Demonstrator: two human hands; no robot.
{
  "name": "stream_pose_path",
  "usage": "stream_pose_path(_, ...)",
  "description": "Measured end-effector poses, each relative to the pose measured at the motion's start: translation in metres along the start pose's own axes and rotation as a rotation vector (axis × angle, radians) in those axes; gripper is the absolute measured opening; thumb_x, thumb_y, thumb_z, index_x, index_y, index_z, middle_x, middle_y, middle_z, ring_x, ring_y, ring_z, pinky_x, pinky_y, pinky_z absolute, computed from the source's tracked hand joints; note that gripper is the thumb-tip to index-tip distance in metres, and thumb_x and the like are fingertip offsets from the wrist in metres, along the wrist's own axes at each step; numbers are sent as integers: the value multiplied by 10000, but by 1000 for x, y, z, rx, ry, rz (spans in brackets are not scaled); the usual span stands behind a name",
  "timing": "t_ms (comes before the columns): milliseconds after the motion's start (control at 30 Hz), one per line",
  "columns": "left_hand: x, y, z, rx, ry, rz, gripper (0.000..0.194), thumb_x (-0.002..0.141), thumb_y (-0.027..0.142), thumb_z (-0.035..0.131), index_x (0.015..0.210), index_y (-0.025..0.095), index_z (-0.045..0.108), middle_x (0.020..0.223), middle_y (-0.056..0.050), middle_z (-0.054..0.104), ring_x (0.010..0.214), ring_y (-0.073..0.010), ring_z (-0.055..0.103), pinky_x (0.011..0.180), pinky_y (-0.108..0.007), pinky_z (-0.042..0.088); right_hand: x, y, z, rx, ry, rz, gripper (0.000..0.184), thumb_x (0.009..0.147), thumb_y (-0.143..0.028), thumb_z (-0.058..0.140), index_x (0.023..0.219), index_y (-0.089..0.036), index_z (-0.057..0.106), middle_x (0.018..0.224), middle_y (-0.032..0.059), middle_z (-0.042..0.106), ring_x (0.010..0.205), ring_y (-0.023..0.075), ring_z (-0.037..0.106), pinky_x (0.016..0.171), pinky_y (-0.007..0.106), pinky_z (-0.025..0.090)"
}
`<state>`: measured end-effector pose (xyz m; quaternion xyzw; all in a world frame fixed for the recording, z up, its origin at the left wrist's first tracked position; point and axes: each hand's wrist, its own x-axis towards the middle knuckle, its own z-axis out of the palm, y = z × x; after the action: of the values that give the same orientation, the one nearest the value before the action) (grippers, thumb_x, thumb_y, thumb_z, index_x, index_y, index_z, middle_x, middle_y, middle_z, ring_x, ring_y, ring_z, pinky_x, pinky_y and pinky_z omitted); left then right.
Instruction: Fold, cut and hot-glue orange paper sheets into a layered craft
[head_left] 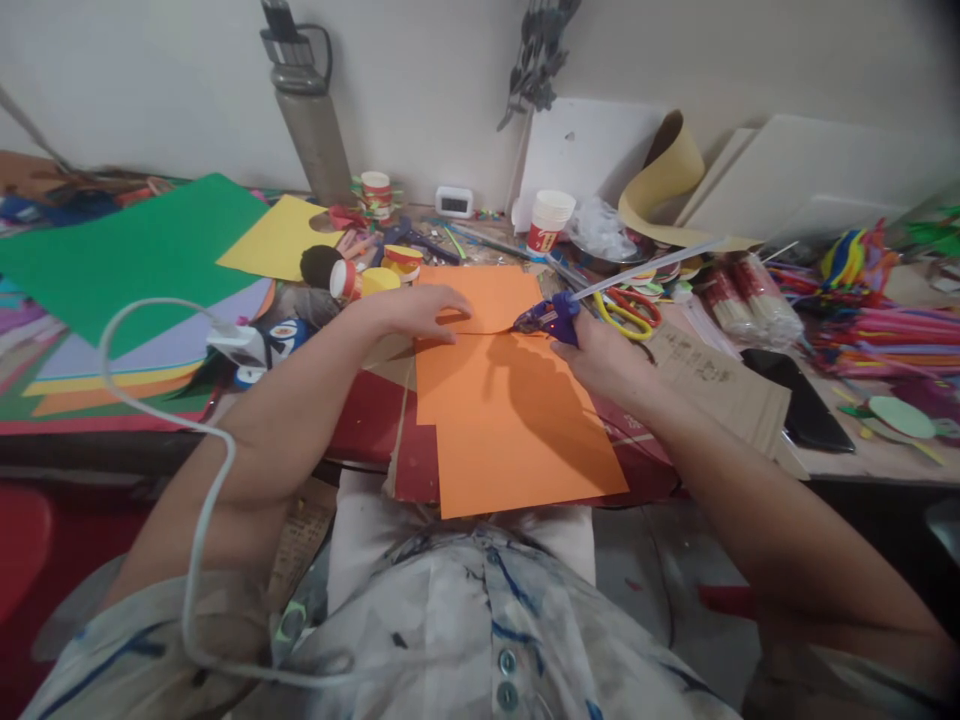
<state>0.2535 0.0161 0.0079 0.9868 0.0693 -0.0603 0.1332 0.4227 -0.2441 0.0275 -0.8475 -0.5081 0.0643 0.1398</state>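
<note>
"What lies nearest?"

"Overlapping orange sheets (517,460), plain and matte, on a red board (367,425) at the near edge of the tabletop (881,463). A shadow darkens their right part, and a paper edge crosses them farther back."

"And the hands?"

"The right hand (596,348) reaches in from the right, closed around a blue glue gun (553,318). Its nozzle points left, at that crossing edge; whether it touches, I can't tell. A clear glue stick (649,268) juts from its back. The left hand (427,312) is over the sheets' left side, fingers loosely spread, thumb toward us."

"Any containers?"

"Beyond the left hand, small tubs (380,282) with yellow and red parts; I can't see what's inside. Far right, clear packs (754,300) hold bundled sticks. Farther back stand nested paper cups (551,222), with a crumpled plastic bag (600,237) just to their right. Against the far wall, on the left, a grey bottle (313,135) stands capped, its contents hidden."
</note>
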Motion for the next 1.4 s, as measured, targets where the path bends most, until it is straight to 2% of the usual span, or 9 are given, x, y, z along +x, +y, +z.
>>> stream_pose_path(67,-5,-3,-4,36,-50,-24,594,908,371,706,1472,193,653,1606,-100,583,1460,-260,549,1216,-313,381,0,-2,0,10,7,31,381,958,-285,612,1305,-130,630,1175,215,761,1090,357,725,882,397,541)
stream_pose_path(200,-8,-2,-6,60,-78,-66,566,930,347,675,1485,244,649,1622,-48,572,1447,-242,565,1172,-283,396,-1,-11,3,41,2,29,362,960,-262,617,1303,-145,627,1175,199,756,1090,351,722,896,406,536)
stream_pose_path(467,-12,-5,-6,53,-49,-62,534,953,425,630,1467,286,670,1597,-15,599,1401,-221,597,1111,-257,408,4,-27,13,52,-35,-35,324,990,-246,573,1283,-117,618,1176,204,753,1080,342,713,888,401,529)
stream_pose_path(633,-15,-3,-7,53,-22,-67,457,963,402,600,1371,239,727,1458,-45,708,1240,-218,681,1017,-259,452,6,-35,18,87,-37,-62,362,966,-209,588,1314,-110,604,1191,196,756,1082,329,707,884,386,524)
stream_pose_path(800,-15,-5,-6,39,13,-110,420,967,364,557,1292,187,755,1322,-81,761,1104,-210,706,947,-262,470,9,-39,22,90,-19,-64,318,985,-238,567,1276,-124,627,1174,197,767,1029,313,718,831,354,513)
stream_pose_path(967,-14,-12,2,17,109,-139,295,897,294,587,1051,187,814,1154,-72,812,919,-197,717,838,-270,478,6,-35,16,74,-32,-76,347,976,-248,540,1286,-108,611,1186,210,755,1044,323,706,842,372,514)
stream_pose_path(1100,-15,-13,5,-21,148,-125,237,884,277,612,974,190,813,1165,-80,816,928,-200,723,825,-274,479,0,-34,10,15,-23,-38,344,976,-261,524,1282,-132,613,1167,199,755,1044,333,707,851,391,518)
stream_pose_path(1233,-16,-9,3,-69,147,-137,213,880,290,637,944,184,809,1192,-83,811,967,-204,725,845,-265,478,1,-41,13,38,-48,-51,370,979,-256,542,1313,-110,608,1192,217,751,1072,342,711,873,395,518)
stream_pose_path(1400,-19,-7,1,-93,147,-132,221,868,296,612,893,175,795,1219,-67,811,855,-172,711,747,-250,457,10,-56,23,83,-59,-87,403,1000,-270,554,1365,-105,599,1216,224,757,1112,355,724,867,381,521)
